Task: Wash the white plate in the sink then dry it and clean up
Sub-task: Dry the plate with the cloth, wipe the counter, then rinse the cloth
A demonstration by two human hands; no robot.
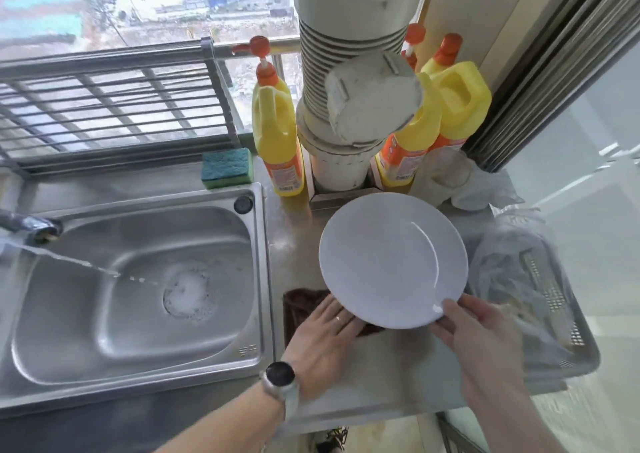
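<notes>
Pinching the plate [393, 260] by its near rim with my right hand [481, 342], I hold it tilted over the counter [298, 238], beside the sink [138, 279]. My left hand [322, 335] lies flat on the cloth [299, 305]. Stiff, breakable, probably slick: both hands on opposite rims would be safer.

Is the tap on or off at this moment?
On. A thin stream of water runs from the faucet at the left edge into the sink, and foam sits round the drain.
</notes>
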